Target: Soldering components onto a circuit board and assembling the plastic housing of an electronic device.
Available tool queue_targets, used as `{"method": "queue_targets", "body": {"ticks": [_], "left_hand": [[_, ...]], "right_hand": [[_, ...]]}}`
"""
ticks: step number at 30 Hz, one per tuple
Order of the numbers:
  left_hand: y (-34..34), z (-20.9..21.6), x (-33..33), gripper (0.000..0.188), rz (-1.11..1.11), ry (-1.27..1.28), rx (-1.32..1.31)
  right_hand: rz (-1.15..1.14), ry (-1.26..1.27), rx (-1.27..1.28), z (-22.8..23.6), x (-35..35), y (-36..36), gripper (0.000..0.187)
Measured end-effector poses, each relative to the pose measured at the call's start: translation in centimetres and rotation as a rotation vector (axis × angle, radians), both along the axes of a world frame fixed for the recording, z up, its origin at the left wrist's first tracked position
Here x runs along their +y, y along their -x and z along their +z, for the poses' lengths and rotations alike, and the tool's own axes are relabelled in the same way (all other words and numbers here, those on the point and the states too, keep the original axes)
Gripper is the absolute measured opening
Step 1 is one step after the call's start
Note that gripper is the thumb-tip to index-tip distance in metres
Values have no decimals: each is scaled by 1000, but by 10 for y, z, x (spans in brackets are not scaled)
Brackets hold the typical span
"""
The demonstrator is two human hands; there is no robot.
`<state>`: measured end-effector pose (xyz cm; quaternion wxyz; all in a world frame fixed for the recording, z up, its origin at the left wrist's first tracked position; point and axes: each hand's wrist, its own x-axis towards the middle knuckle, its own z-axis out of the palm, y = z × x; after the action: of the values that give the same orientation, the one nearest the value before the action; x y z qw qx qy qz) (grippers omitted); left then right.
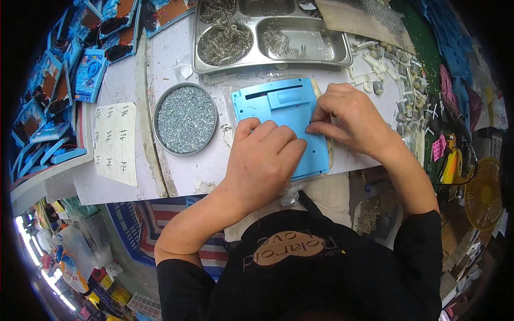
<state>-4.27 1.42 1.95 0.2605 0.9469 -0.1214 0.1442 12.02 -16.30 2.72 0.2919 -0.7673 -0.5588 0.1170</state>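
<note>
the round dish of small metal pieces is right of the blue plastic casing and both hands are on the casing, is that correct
No, the head view shows the round dish left of the blue plastic casing; the left hand and right hand are on the casing.

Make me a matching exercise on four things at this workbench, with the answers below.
1. Blue panel
2. Round dish
3. Metal tray
4. Paper sheet

A. Pale, lying left of the round dish
B. Under the left hand, with the right hand at its right edge
C. Divided into compartments, holding small coil springs
D. Filled with small silvery metal pieces

Pairs: 1-B, 2-D, 3-C, 4-A
</note>
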Motion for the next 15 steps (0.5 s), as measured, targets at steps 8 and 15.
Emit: {"method": "queue_targets", "body": {"ticks": [8,15], "left_hand": [[-8,-3,-13,24,-101,-98,-16],[-7,4,-18,30,-162,-213,31]], "right_hand": [[-149,-123,123,-1,-22,10,15],[-277,-218,241,13,-42,25,13]]}}
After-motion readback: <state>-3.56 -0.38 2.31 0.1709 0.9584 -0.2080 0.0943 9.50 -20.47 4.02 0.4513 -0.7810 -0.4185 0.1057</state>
